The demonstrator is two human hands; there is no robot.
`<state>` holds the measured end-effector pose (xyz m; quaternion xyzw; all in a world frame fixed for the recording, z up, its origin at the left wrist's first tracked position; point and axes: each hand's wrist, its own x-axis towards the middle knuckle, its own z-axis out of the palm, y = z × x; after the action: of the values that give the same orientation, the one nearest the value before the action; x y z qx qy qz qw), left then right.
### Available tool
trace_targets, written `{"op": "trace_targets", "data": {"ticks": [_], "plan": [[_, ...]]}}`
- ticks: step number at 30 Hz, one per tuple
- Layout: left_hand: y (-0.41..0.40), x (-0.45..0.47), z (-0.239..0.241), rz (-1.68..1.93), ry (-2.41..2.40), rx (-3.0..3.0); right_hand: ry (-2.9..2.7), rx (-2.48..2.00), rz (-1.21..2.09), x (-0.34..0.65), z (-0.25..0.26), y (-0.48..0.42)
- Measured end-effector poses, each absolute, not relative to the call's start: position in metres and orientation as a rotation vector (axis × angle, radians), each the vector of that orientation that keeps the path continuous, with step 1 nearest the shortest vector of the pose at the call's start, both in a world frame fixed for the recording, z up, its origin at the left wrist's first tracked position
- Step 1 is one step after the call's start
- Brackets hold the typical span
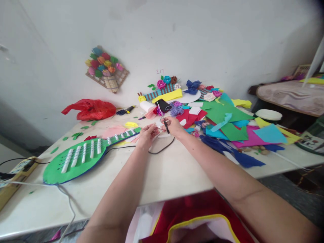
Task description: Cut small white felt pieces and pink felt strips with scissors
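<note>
1. Head view, the only view. Both forearms reach out over the white table [177, 175]; the hands meet near its middle, just in front of the pile of coloured paper [229, 130].
2. Left hand [147, 134]: fingertips pinched together on a small white paper scrap [159, 125]. The grip is narrow, with no gap visible between thumb and fingers.
3. Right hand [174, 126]: fingers curled shut around a slim tool that I read as scissors [165, 124]. Too small to tell whether the blades are apart.
4. Location: the scrap sits between the two hands, just above the tabletop and touching the scissors or very nearly so. A black cable [162, 149] loops on the table just below.
5. Orientation: the long axis of the scissors runs steeply away from the person, with the handle end in the right hand and the tip pointing toward the wall, leaning slightly left.
6. Progress, as a judgement: the green guitar-shaped cutout [76, 158], left of the hands, already carries rows of white strips on body and neck, its neck pointing toward the hands. The scrap in hand looks mid-trim; I cannot tell whether it is cut through.
7. Surroundings: a red plastic bag [88, 108] lies near the wall at left, and a paper flower piece [106, 69] hangs on the wall.
</note>
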<state>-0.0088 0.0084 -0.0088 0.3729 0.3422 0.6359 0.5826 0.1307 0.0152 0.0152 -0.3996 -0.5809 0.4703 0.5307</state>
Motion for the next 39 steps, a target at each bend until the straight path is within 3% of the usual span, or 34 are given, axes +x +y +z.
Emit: {"op": "trace_targets", "data": {"ticks": [20,33,39], "plan": [[0.011,-0.023,0.003,1.724,0.673,0.785,-1.901,-0.906,1.254,0.157,0.025,0.014],[0.012,-0.027,0.001,1.703,0.667,0.782,-2.077,-0.895,1.127,0.16,0.022,0.019],[0.014,-0.03,-0.001,1.707,0.681,0.791,-2.221,-0.991,0.814,0.16,0.026,0.015]]}}
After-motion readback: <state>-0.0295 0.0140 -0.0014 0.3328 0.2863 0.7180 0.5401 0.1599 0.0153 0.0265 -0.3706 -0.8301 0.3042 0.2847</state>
